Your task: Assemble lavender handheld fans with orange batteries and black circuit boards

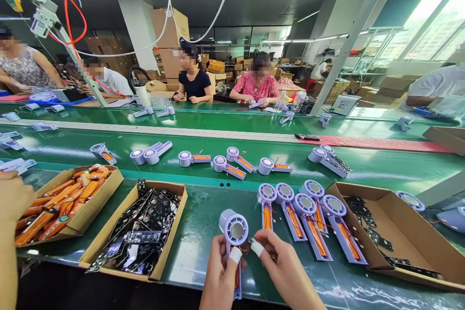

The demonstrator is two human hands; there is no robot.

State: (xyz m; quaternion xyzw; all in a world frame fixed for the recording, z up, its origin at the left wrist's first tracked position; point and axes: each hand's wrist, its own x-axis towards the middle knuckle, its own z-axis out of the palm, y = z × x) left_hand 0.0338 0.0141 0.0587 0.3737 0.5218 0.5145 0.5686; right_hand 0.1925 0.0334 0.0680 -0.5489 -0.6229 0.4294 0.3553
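My left hand [221, 271] grips a lilac-and-white handheld fan unit [233, 228] upright by its narrow body, with white tape on one finger. An orange battery shows along that body. My right hand [283, 271], also with a taped finger, pinches a small wired connector [251, 244] beside the fan. Several similar fan units [308, 218] lie to the right on the green conveyor bench [203, 237]. To the left stand a cardboard tray of orange batteries [69, 203] and a box of black circuit boards [134, 232].
Another person's hand [16, 198] reaches in at the far left. A cardboard box of black boards [407, 237] sits at the right. More fan units ride a green belt [232, 164] ahead, and co-workers sit across the line among stacked cartons.
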